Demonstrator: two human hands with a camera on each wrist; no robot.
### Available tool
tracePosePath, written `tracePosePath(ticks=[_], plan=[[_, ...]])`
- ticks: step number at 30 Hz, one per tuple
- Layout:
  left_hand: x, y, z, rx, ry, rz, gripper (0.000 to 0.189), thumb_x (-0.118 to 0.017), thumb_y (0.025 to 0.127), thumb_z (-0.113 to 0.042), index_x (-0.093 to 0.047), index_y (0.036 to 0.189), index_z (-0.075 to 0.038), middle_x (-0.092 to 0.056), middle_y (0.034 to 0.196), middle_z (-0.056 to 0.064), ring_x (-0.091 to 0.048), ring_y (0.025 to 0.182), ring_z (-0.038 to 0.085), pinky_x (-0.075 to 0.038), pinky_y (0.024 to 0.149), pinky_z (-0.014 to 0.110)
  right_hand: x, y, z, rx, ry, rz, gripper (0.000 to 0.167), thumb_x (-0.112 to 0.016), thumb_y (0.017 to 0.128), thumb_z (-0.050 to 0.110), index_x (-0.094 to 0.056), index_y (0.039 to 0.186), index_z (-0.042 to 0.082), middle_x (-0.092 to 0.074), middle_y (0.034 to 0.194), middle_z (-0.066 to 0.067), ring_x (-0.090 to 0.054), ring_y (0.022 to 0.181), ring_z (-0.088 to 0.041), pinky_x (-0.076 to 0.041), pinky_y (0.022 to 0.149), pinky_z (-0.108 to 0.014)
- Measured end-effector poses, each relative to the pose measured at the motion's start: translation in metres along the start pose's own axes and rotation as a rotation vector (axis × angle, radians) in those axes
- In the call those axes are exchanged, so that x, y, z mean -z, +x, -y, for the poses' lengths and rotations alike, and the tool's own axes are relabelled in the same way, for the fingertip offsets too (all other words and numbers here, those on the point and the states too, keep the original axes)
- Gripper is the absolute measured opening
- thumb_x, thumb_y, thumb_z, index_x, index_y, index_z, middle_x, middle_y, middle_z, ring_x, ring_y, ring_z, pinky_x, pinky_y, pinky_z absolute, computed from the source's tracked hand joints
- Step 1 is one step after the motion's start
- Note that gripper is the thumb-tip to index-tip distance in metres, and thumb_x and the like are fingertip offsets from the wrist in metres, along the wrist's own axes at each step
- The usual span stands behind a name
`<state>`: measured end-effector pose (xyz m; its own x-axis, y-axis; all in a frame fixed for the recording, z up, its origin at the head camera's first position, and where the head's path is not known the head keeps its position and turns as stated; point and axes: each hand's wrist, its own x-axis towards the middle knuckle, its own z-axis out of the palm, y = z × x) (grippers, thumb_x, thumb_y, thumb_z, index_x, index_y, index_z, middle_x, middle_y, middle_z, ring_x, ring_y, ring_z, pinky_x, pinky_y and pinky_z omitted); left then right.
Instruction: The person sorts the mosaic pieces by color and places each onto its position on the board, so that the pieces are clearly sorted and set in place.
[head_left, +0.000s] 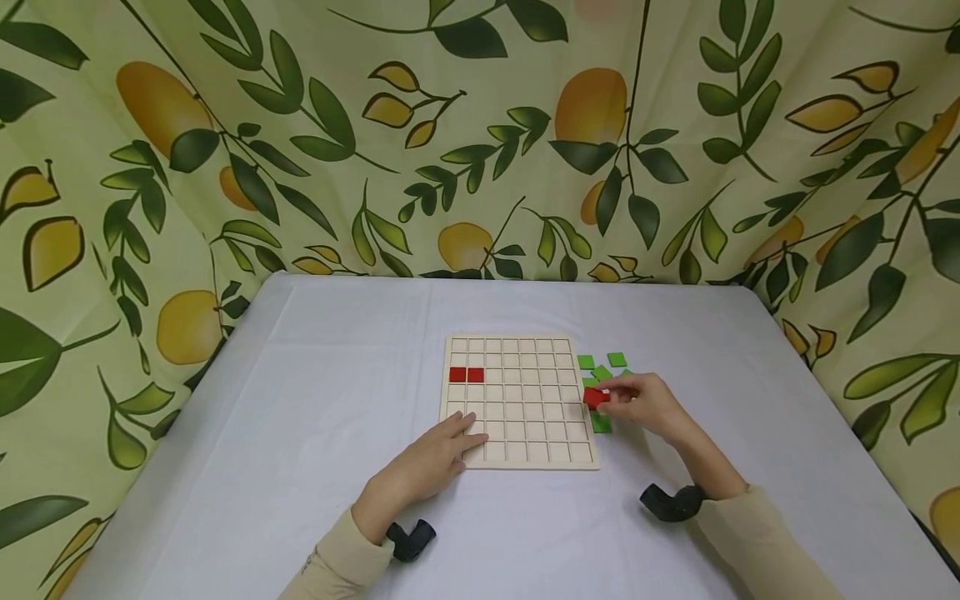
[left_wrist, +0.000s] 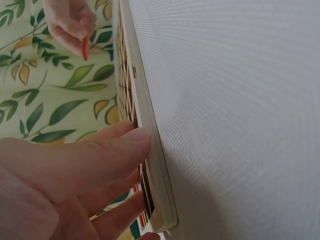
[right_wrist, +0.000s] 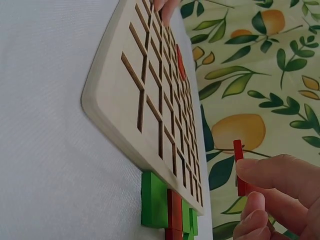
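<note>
A pale wooden grid board [head_left: 517, 425] lies on the table. Two red square tiles [head_left: 467, 375] fill neighbouring cells at its left side, in the third row from the top. My left hand [head_left: 431, 458] rests on the board's lower left part with fingers spread; in the left wrist view the thumb [left_wrist: 135, 142] touches the board's side edge. Just beyond the right edge, my right hand [head_left: 645, 404] pinches a red square tile [right_wrist: 239, 167] between thumb and fingertips, raised above the table. Several green square tiles [head_left: 601, 423] lie around and under that hand.
White cloth [head_left: 337, 350] covers the table. Red tiles [right_wrist: 175, 212] lie among the green ones beside the board in the right wrist view. A black curved device [head_left: 671, 503] sits at the right wrist, another [head_left: 411, 540] at the left. Leaf-patterned curtain [head_left: 465, 167] hangs behind the table.
</note>
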<state>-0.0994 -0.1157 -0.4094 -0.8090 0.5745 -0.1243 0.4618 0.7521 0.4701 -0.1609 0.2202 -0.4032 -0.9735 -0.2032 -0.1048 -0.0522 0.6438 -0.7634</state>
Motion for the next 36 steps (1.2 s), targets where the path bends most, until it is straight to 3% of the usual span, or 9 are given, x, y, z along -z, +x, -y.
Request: tracePosePath(ticks=[14, 36], plan=[[0.000, 0.001, 0.000, 0.032, -0.004, 0.006, 0.045, -0.060, 0.092, -0.005, -0.053, 0.136, -0.004, -0.039, 0.154, 0.015, -0.034, 0.145, 0.036, -0.035, 0.118, 0.050, -0.007, 0.010, 0.007, 0.032, 0.012, 0.021, 0.031, -0.075, 0.079, 0.005, -0.069, 0.108, -0.005, -0.055, 0.072, -0.002, -0.046, 0.064, -0.007, -0.038, 0.051, -0.016], [-0.001, 0.000, 0.000, 0.014, -0.011, -0.005, 0.045, -0.061, 0.091, -0.003, -0.053, 0.136, -0.003, -0.040, 0.153, 0.017, -0.035, 0.144, 0.037, -0.036, 0.117, 0.050, -0.023, 0.026, 0.017, 0.043, 0.039, 0.052, 0.031, -0.072, 0.079, 0.004, -0.070, 0.108, -0.003, -0.054, 0.071, -0.002, -0.046, 0.064, -0.010, -0.039, 0.050, -0.016]])
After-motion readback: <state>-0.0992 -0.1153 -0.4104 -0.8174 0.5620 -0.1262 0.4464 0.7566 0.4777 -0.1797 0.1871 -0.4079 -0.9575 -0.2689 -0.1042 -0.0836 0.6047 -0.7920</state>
